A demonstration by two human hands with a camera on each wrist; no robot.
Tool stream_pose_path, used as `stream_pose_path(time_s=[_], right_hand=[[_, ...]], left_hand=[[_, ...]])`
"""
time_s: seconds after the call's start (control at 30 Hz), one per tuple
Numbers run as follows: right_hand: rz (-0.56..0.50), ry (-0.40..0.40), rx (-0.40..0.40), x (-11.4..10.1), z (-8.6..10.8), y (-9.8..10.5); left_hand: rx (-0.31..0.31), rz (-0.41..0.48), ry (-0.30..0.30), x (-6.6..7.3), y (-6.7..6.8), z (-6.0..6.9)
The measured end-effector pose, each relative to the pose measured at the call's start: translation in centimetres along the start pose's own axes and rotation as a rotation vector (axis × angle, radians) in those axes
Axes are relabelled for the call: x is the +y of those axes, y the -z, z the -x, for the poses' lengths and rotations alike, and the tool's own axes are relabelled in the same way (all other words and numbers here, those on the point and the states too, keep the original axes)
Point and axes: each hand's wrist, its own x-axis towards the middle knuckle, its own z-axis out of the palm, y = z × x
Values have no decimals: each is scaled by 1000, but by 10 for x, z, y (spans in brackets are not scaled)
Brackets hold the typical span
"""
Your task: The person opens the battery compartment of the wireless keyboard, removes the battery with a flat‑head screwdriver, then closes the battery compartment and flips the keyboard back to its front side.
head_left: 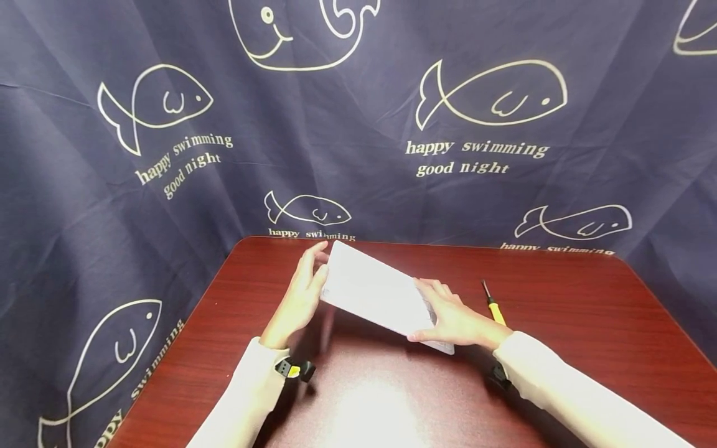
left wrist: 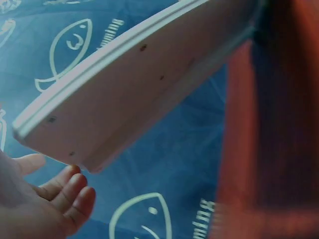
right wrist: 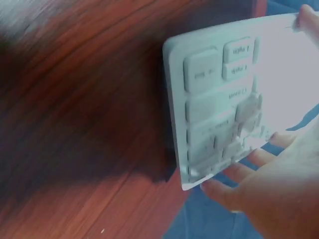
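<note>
Grasping a white keyboard [head_left: 372, 289] in the right hand [head_left: 448, 314], thumb at the near long edge and fingers at the far one, and holding it aslant over the desk [head_left: 588, 311], left end higher than right, keys upward and mostly washed out by glare. Cupping loosely about the raised end with the left hand [head_left: 299, 295], relaxed rather than clenched, with fingertips close to the edge. Facing a dark blue curtain [head_left: 364, 137] with pale fish outlines, near a yellow-handled screwdriver [head_left: 495, 311] on the desk.
</note>
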Motion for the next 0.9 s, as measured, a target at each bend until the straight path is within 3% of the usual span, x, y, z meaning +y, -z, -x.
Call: stream_pose_path(time_s=[0.1,0.3,0.4,0.47,0.6,0.73,0.9], right_hand=[[-38,24,10,-6,-2,-1],[-89,40,2,-19,-7,-4],[-130,22,-20,-25,-9,-5],[-145,16,-27,-27,-10,-7],[-165,19,-33,-30,-12,-11],[-206,54,-29,-31,-15,-15],[-256,98,-18,-33,-18,-20]], left_hand=[[27,64,-66,15,5,-6],[44,146,-151,66,13,-15],[45,174,-211,78,14,-19],[48,184,-259,80,13,-21],[48,196,-325,71,8,-26],[47,179,-348,61,5,-29],[45,170,-365,63,3,-30]])
